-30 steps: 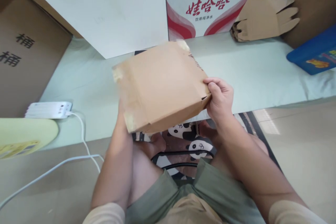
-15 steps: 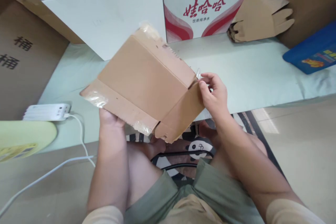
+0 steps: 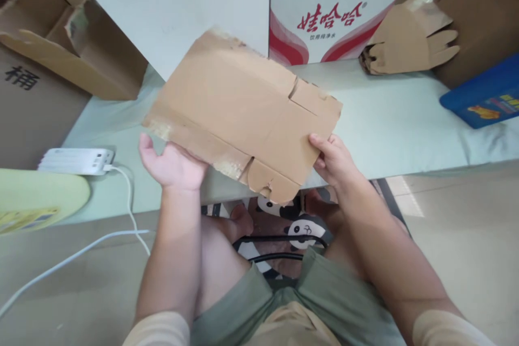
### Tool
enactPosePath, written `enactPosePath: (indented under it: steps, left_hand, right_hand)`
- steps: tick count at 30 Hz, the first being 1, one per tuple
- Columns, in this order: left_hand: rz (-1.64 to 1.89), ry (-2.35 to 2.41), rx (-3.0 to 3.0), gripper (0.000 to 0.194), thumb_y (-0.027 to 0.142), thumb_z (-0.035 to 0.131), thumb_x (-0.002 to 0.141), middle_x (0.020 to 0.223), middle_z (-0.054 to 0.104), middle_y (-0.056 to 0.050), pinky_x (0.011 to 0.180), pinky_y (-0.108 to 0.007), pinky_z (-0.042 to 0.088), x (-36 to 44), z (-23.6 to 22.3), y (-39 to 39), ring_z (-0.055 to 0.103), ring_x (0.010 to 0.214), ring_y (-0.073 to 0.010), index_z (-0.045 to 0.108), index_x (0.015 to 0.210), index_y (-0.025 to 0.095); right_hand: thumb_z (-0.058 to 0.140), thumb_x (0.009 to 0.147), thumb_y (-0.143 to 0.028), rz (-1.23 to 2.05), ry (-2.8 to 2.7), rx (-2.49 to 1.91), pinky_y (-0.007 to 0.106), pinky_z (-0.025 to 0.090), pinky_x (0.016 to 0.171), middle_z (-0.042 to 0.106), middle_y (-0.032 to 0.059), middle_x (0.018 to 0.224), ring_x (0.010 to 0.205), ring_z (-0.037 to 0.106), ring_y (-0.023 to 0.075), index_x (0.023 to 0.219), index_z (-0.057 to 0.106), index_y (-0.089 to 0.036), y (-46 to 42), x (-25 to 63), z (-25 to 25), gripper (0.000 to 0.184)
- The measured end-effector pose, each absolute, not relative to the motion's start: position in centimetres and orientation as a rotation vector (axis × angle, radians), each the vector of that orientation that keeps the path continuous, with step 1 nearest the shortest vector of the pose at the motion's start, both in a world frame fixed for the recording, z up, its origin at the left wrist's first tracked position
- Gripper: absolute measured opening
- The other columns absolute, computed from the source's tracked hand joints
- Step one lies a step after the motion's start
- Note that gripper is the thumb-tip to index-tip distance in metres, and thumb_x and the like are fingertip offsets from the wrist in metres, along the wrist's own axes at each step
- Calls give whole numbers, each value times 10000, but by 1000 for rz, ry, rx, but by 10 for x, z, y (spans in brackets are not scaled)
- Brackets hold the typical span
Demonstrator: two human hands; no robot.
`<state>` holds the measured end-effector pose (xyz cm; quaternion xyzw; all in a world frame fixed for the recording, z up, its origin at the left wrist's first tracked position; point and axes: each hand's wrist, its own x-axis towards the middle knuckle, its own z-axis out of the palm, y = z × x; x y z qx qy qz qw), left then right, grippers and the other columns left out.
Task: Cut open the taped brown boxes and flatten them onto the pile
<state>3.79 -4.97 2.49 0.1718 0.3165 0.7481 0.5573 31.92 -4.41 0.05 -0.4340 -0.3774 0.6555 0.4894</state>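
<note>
A brown cardboard box point(image 3: 227, 94), unfolded nearly flat, is held tilted above the bench, its inner side up. Creased flaps, slits and torn edges with clear tape show along its sides. My right hand point(image 3: 334, 159) pinches the right end flap, thumb on top and fingers beneath. My left hand point(image 3: 172, 165) lies palm up under the lower left edge. Its thumb points away from the cardboard, and the other fingers are partly hidden underneath.
A large white box point(image 3: 194, 21) and a white-and-red carton point(image 3: 324, 21) stand behind. Flattened cardboard pieces point(image 3: 405, 43) lean at the right by a blue container point(image 3: 482, 100). At left are open cartons point(image 3: 109, 65), a white power bank point(image 3: 75, 161) with a cable, and a pale green object point(image 3: 40, 192).
The right end flap has been pressed from raised to nearly flat. My right hand has moved slightly down onto its edge. My left thumb has come out from under the cardboard and spread away.
</note>
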Motion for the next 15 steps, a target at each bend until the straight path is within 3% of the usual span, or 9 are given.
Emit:
enactPosePath:
  steps: [3,5,8,11,15]
  left_hand:
    - [1686,812,310,664,684,234,983,1029,806,-95,869,-362,614,32,25,-50,751,1056,-248,712,1008,223]
    - [1682,860,253,607,667,287,973,1029,803,-89,774,-339,625,29,25,-48,765,956,-228,706,973,228]
    - [1682,889,222,514,647,396,941,1016,798,-81,741,-317,628,26,25,-46,773,913,-220,702,928,236]
    - [1662,887,194,436,622,484,905,853,769,-69,679,-311,616,25,25,-47,746,763,-211,684,830,242]
    - [1649,807,173,391,573,523,889,679,677,-42,597,-319,584,23,25,-48,646,572,-179,658,743,237]
  right_hand:
    - [956,569,-639,1474,-829,-1055,176,181,310,422,-121,446,329,234,12,717,562,-215,-46,325,6,597]
    - [974,512,-649,1333,-721,-1083,156,204,297,443,-133,472,317,247,2,755,550,-224,-45,335,12,648]
    - [991,487,-604,1036,-580,-1155,142,325,312,493,-131,546,341,397,20,789,504,-240,-43,360,22,679]
    - [887,708,-520,761,-521,-1282,168,448,367,519,-113,609,410,536,65,814,473,-262,-45,398,33,499]
    - [661,910,-426,448,-575,-1519,242,517,429,589,-63,745,439,540,86,841,463,-308,-45,457,44,241]
